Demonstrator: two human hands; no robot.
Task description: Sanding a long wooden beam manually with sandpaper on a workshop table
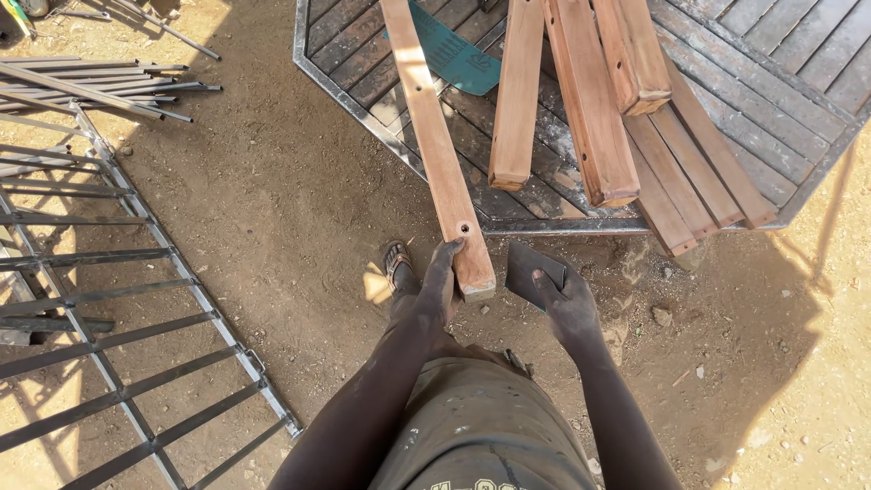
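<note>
The left hand grips the end of a wooden slat leaning off a slatted table. The right hand's fingers pinch a dark sanding sheet.

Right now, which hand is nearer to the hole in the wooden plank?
Left. The left hand grips the plank just below the hole; the right hand, holding a dark sheet, is farther right.

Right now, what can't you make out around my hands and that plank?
Head view only:
- Plank: far end cut off by the top edge.
- Left hand: palm side hidden against the plank's end.
- Dark flat piece in the right hand: its material is unclear; the fingers cover part of it.
- Slatted table: runs past the frame.
</note>
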